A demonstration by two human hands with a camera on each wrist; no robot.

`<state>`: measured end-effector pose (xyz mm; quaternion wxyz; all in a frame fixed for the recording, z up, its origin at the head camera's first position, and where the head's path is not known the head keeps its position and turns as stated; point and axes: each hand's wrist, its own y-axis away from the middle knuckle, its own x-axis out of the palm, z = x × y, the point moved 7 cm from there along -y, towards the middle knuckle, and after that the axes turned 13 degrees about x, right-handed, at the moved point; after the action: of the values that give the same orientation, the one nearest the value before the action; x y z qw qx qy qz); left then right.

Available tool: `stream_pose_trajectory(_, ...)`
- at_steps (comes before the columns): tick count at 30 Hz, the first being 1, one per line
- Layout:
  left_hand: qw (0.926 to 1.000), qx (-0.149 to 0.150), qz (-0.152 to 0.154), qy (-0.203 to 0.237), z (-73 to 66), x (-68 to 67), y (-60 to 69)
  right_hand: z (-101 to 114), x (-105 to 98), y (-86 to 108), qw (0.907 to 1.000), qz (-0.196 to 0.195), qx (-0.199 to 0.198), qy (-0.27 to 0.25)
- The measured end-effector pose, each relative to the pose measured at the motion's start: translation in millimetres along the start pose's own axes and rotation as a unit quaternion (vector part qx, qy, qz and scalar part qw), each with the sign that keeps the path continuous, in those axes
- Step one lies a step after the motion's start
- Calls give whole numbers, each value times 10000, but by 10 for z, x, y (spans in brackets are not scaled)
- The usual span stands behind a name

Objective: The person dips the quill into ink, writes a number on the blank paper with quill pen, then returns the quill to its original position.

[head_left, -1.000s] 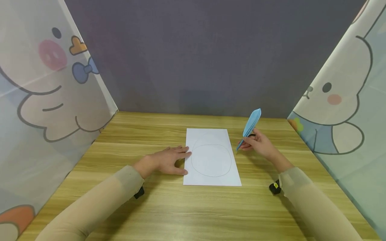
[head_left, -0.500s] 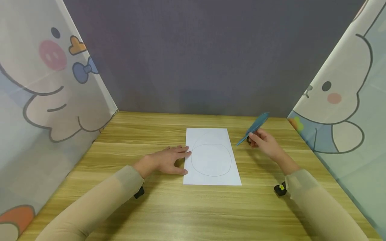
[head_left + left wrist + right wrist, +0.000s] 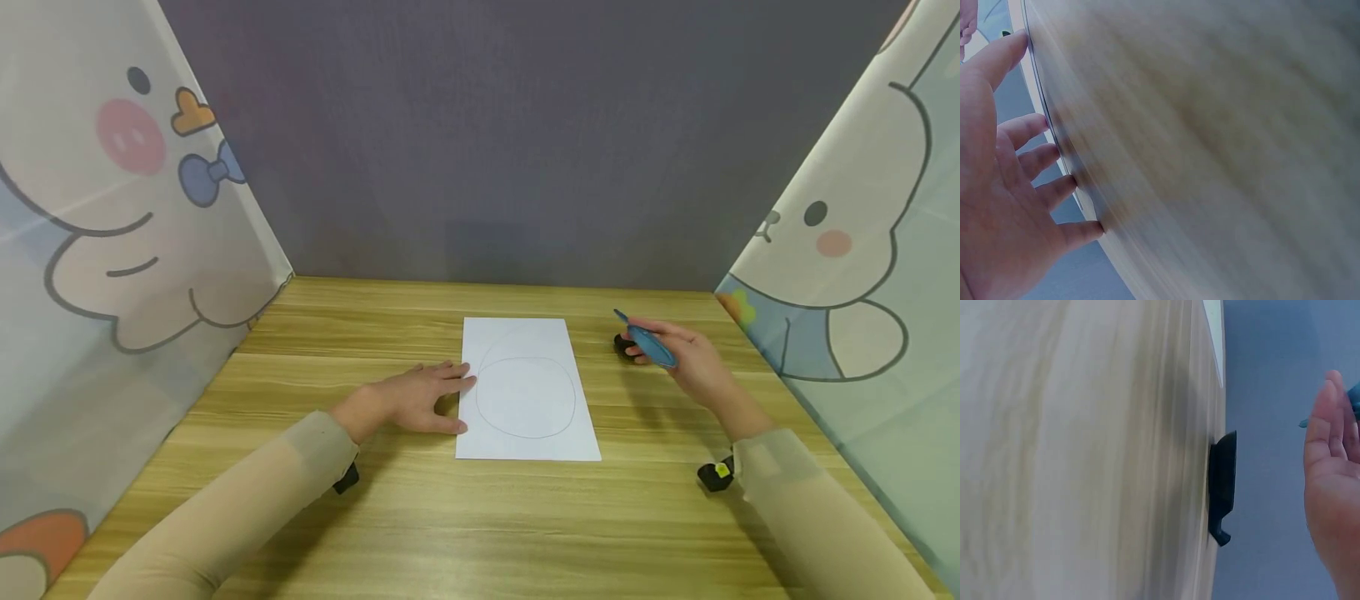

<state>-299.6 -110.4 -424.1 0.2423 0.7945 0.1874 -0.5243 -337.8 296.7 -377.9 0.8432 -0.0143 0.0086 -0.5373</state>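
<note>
A sheet of white paper [image 3: 528, 417] lies on the wooden table, with a thin rounded outline and a faint arc above it. My left hand [image 3: 416, 398] rests spread on the paper's left edge; in the left wrist view, the fingertips of this left hand [image 3: 1010, 187] touch the table surface. Right of the paper, my right hand [image 3: 690, 358] pinches a blue feather-shaped pen [image 3: 652, 346] above the table. Its thin end points to the far left, its broad end back towards me. Just beyond the fingers sits a small black object [image 3: 623, 347], partly hidden; in the right wrist view the same black object [image 3: 1222, 487] stands on the table.
A grey panel [image 3: 480, 150] rises behind the table [image 3: 480, 525]. Cartoon-printed sheets hang on the left [image 3: 150, 250] and right [image 3: 847, 250]. A black wrist device [image 3: 716, 475] sits under the right sleeve, another black device [image 3: 347, 479] under the left.
My right hand has moved right, away from the paper, and turned the pen so its broad end swings down towards me. The black object now shows more. The left hand and paper have stayed put.
</note>
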Motion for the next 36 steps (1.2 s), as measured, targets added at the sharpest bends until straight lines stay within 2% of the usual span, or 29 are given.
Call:
stream_pose_trajectory(4, 10000, -9, 1, 23, 0, -5, -4, 13, -143, 80, 9994, -320, 4, -114)
stream_pose_trajectory(9, 10000, -6, 5, 31, -8, -11, -5, -7, -382, 199, 9926, -1039, 102, 625)
stream_pose_trajectory(12, 10000, -2, 5, 29, -9, -17, -8, -22, -543, 278, 9813, -1379, 223, 1324)
stream_pose_trajectory(14, 10000, 1, 5, 38, -9, -20, -9, -45, -650, 324, 9694, -1540, 407, 1869)
stream_pose_trajectory(16, 10000, 9, 10, 46, -7, -20, -11, -83, -746, 356, 9532, -1628, 673, 2457)
stream_pose_trajectory(18, 10000, 10, 13, 51, -3, -18, -11, -144, -824, 368, 9396, -1591, 986, 2864)
stream_pose_trajectory(22, 10000, 17, 21, 66, 7, -9, -13, -284, -901, 367, 9191, -1330, 1530, 3378)
stream_pose_trajectory(26, 10000, 19, 33, 75, 7, -2, -12, -337, -877, 353, 9008, -1027, 1589, 3908)
stream_pose_trajectory(31, 9999, 21, 35, 110, -2, -4, -2, -320, -815, 325, 8842, -800, 1394, 4386)
stream_pose_trajectory(36, 10000, 8, 39, 87, -11, -6, -3, -331, -816, 308, 8803, -746, 1465, 4451)
